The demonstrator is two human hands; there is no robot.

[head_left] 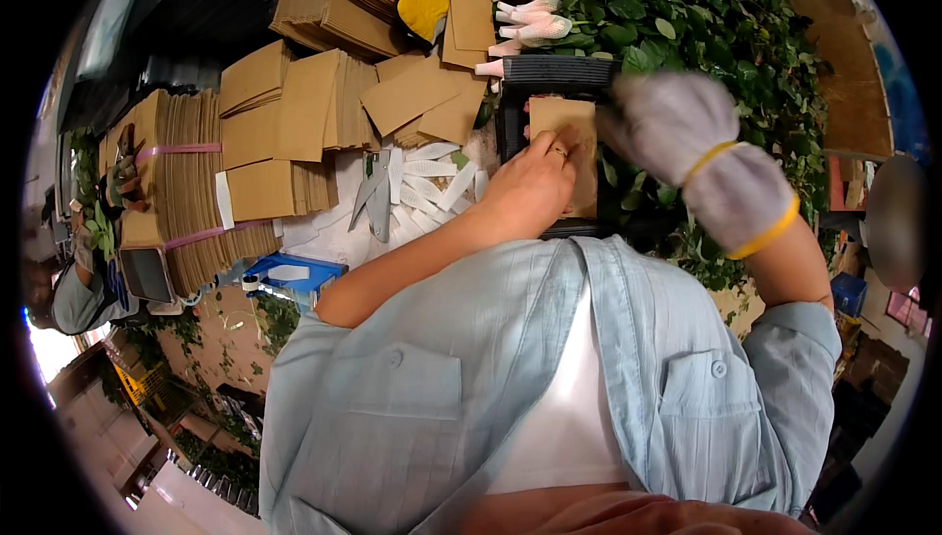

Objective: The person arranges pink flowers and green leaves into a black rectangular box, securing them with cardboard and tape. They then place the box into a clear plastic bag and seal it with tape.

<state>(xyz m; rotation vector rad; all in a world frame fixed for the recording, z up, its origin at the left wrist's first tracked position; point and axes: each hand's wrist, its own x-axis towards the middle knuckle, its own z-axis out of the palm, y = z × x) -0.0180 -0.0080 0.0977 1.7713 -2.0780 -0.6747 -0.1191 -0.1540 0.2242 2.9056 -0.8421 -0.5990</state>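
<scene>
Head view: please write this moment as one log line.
left hand: bare, on cardboard piece | right hand: gloved, blurred, near green leaves | to left: cardboard stacks

Brownish floor [211, 331] (leaf-strewn); bright light [41, 347] far left.

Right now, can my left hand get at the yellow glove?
Probably yes, with a stretch: nothing seems to block the yellow glove, though your left hand is on a cardboard piece.
</scene>
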